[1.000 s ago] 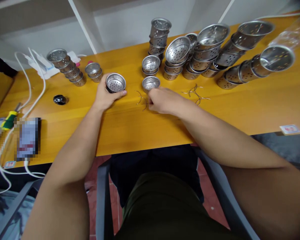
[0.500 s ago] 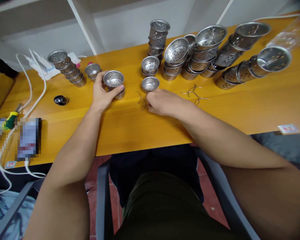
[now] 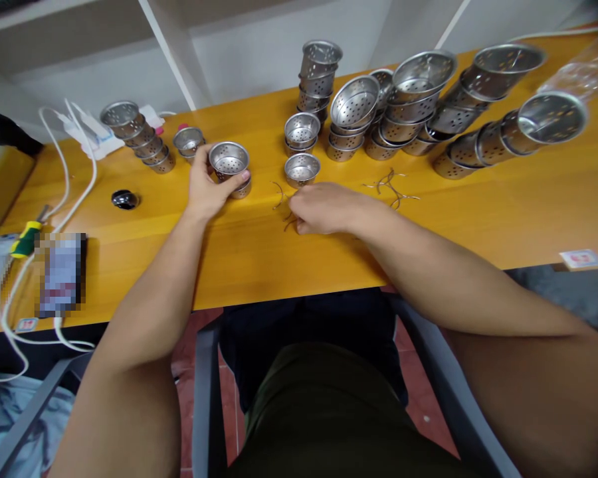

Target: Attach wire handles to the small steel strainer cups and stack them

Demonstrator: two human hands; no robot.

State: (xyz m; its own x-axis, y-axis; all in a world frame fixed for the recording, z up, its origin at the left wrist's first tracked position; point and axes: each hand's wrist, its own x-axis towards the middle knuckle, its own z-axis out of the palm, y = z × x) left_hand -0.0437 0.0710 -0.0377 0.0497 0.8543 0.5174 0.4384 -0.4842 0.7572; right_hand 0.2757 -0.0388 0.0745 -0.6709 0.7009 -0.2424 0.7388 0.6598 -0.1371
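My left hand (image 3: 209, 182) wraps around a short stack of perforated metal cups (image 3: 229, 160), thumb across the front and fingers behind. The stack stands on the table. My right hand (image 3: 323, 208) is closed low over the tabletop, its fingertips pinched at a thin curved wire (image 3: 290, 224) that partly shows beside them. Just left of that hand another thin curved wire (image 3: 279, 196) lies loose. Directly behind the right hand stands a single perforated metal cup (image 3: 301, 171), apart from the stacks.
Stacked perforated cups (image 3: 418, 99) lean and stand at the back right; another stack (image 3: 134, 136) stands at the left. Loose curved wires (image 3: 391, 189) lie right of my hand. A screwdriver (image 3: 26, 240), a phone (image 3: 62, 275), white cables (image 3: 87, 162) and a black round object (image 3: 124, 199) occupy the left.
My right hand has drawn slightly towards me, away from the single cup, and the wire at its fingertips has shifted with it. My left hand stays on its stack.
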